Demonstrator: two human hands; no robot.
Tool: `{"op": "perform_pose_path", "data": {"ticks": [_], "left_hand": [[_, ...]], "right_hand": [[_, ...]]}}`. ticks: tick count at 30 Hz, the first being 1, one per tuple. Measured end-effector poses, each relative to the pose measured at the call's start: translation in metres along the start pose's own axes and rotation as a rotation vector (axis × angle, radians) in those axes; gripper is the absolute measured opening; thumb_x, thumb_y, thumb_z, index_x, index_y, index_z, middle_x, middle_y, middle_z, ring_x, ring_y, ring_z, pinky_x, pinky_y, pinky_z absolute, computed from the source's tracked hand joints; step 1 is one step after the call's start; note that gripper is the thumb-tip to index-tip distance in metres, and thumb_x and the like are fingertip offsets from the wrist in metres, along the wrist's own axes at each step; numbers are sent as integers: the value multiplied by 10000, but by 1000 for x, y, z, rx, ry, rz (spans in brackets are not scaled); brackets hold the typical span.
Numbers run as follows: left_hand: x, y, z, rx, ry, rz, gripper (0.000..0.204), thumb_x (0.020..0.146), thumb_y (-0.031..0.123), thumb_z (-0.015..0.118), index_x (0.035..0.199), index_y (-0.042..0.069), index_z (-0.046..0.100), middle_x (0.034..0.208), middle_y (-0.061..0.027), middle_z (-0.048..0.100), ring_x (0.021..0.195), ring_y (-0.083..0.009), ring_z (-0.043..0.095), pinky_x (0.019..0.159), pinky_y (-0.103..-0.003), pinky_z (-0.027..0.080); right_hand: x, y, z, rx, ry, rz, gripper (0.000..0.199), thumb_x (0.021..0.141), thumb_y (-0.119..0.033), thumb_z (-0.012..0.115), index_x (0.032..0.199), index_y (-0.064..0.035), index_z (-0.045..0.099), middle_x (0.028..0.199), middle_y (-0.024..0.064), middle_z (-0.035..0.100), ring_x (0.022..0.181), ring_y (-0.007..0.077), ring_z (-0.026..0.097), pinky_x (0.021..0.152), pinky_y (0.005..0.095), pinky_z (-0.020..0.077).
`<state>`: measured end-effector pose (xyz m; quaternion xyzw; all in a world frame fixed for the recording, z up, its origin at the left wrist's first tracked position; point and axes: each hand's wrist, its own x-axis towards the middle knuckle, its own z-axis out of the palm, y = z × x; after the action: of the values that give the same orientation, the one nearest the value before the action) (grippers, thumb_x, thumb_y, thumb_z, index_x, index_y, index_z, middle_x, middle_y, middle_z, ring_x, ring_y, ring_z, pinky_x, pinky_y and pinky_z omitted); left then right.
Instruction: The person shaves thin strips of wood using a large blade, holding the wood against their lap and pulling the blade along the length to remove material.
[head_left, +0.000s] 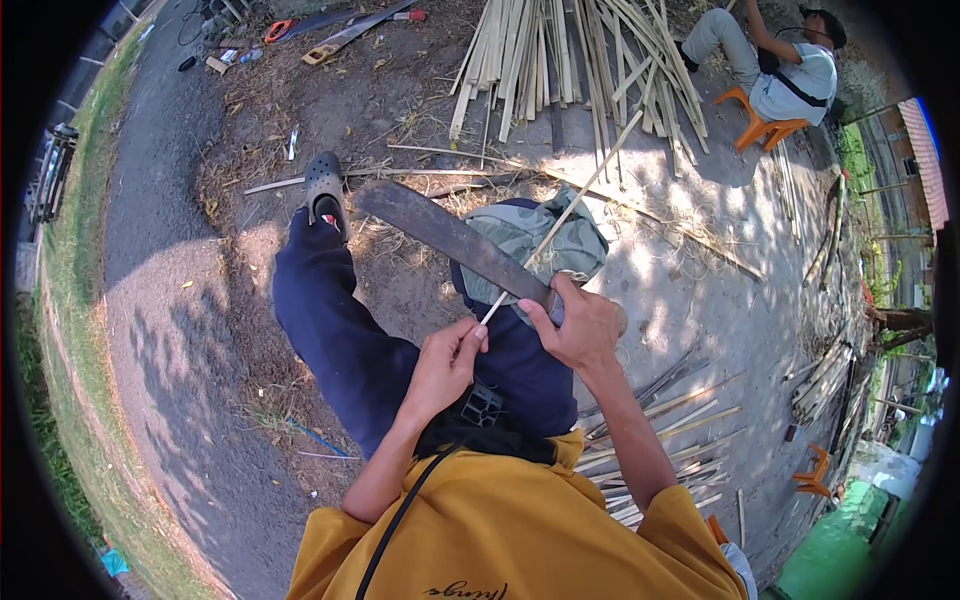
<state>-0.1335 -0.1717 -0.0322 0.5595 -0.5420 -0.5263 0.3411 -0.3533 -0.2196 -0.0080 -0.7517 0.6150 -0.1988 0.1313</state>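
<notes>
My right hand [583, 325] is closed round the handle of a machete [450, 240], its broad dark blade pointing up and to the left across my lap. In my left hand [445, 362] a thin pale bamboo strip [560, 222] is pinched between thumb and fingers. The strip slants away to the upper right, and the blade crosses it close to my right hand. A grey-green camouflage cloth [500, 235] lies over my right knee beneath the blade and strip. Most of the machete's handle is hidden by my fingers.
A large bundle of bamboo strips [540, 60] lies ahead, with more strips [690, 440] on the ground at my right. Two saws [350, 38] rest at the far left. Another person [795, 75] sits on an orange stool [757, 122] at the far right.
</notes>
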Motion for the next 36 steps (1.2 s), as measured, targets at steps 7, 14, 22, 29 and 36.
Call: {"op": "perform_pose_path", "data": {"ticks": [7,14,22,29,36], "left_hand": [[-48,0,-22,12,-18,-76,306,1115,188,554,863,22,605,622,5,422,598,-72,373,544,-298,306],[-120,-8,-59,31,-37,-275,277,1095,175,589,863,26,611,619,-28,435,588,-84,363,529,-319,283],[-171,-5,-94,122,-12,-308,298,1094,190,588,834,48,615,565,-17,400,513,-64,357,491,-316,270],[-140,-3,-103,233,-33,-242,270,1087,172,584,854,39,619,561,-50,423,501,-100,389,497,-324,292],[-137,-12,-98,222,-86,-182,259,1084,152,575,855,36,609,569,-70,429,503,-122,392,504,-334,302]], "right_hand": [[0,1,2,8,11,63,524,945,-597,687,941,-74,660,634,169,645,598,404,676,561,499,489],[-1,4,7,38,15,54,533,957,-592,673,931,-60,657,648,186,642,615,427,666,572,501,477],[-2,1,10,-1,31,15,554,964,-628,648,972,-75,676,639,193,667,600,411,692,545,495,512],[-2,-6,6,85,35,59,496,952,-558,692,941,-62,665,667,192,657,620,424,670,579,496,488],[-4,4,9,43,35,34,550,956,-630,656,987,-81,682,637,179,668,604,404,698,552,491,517]]}}
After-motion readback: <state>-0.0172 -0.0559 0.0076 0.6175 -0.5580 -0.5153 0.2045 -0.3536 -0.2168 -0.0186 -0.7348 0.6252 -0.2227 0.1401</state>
